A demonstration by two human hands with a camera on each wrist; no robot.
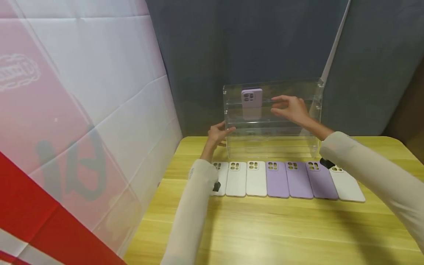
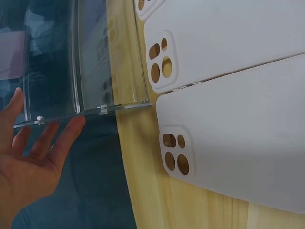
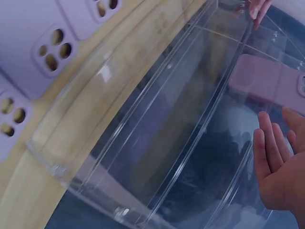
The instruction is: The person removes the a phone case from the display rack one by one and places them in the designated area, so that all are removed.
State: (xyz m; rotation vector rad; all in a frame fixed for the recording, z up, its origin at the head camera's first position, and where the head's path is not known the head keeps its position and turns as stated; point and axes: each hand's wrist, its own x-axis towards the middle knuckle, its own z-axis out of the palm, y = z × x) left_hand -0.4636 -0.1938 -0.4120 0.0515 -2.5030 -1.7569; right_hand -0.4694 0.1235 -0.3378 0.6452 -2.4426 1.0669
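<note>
Clear acrylic tiered display stand (image 1: 271, 121) is standing at the wooden table's (image 1: 265, 228) back edge, behind the row of phone cases (image 1: 288, 179). Left hand (image 1: 218, 134) is bracing its left side with relaxed fingers, while right hand (image 1: 291, 108), fingers loosely extended and holding nothing, is hovering beside the upright lilac phone case (image 1: 251, 103) on the top shelf. A stray nudge could be toppling that case.

On the yellow wooden bench (image 1: 265, 228), the left hand (image 1: 218, 134) touches the left wall of a clear acrylic tiered rack (image 1: 314, 110) holding an upright lilac phone case (image 1: 251, 103), while the right hand (image 1: 291, 108) hovers with loose fingers before its upper shelf.
</note>
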